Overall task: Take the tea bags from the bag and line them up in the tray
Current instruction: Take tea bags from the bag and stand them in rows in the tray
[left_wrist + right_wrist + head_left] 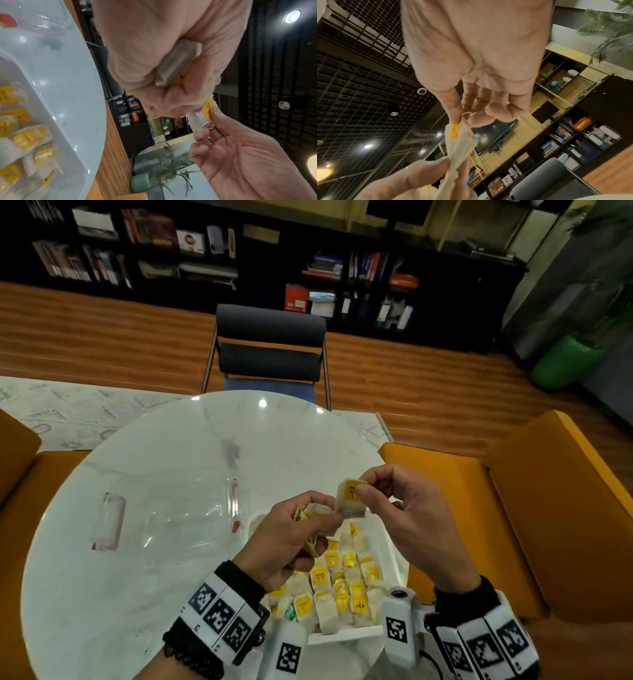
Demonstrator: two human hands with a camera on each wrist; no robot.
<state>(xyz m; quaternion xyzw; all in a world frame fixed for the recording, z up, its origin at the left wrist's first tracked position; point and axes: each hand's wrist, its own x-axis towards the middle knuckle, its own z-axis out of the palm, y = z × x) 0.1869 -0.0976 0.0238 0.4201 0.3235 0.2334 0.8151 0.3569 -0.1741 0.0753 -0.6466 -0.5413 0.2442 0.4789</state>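
So the right hand (407, 515) is pinching one tea bag (351, 498) by its yellow-tag end, thumb and forefinger closed on it, other fingers loosely curled. The bag's long axis runs from those fingertips down toward the left hand (291, 537), which is touching its lower end while curled round a bunch of tea bags (176, 65). The white tray (394, 549), already holding rows of bags, sits right under both hands, below the fingers. Right hand is the one with the single bag, so I'd guess it goes straight down to an open spot in the tray. The clear zip bag (178, 523) lies flat out past the left fingers.
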